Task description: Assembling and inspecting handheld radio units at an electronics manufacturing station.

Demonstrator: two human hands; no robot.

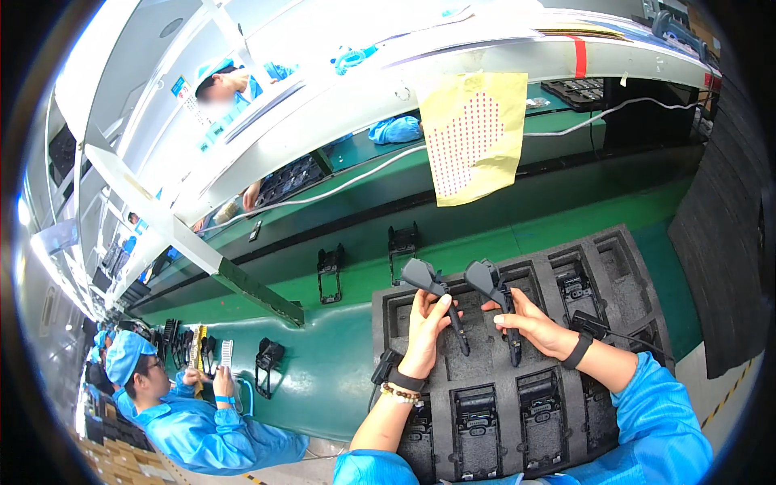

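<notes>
My left hand (pixel 423 331) is closed on a black plastic housing (pixel 423 276), its bulky grey-black head pointing up and its narrow body hanging below. A second, similar housing (pixel 486 280) is in my right hand (pixel 534 325), pinched between thumb and fingers. Both are seen nearly edge-on, side by side and apart, above a grey foam tray (pixel 505 404). Several of the tray's compartments hold black frames, such as the frame (pixel 474 424) and the frame (pixel 541 420) nearest me. Black straps circle both my wrists, and a beaded bracelet sits on the left one.
Black frames (pixel 330 273) stand on the green bench (pixel 347 339) left of the tray. A co-worker in blue (pixel 194 420) sits at the left, handling a pale strip. Ahead, a yellow sheet (pixel 472 137) hangs from a white shelf (pixel 356 105), crossed by a white cable (pixel 356 179).
</notes>
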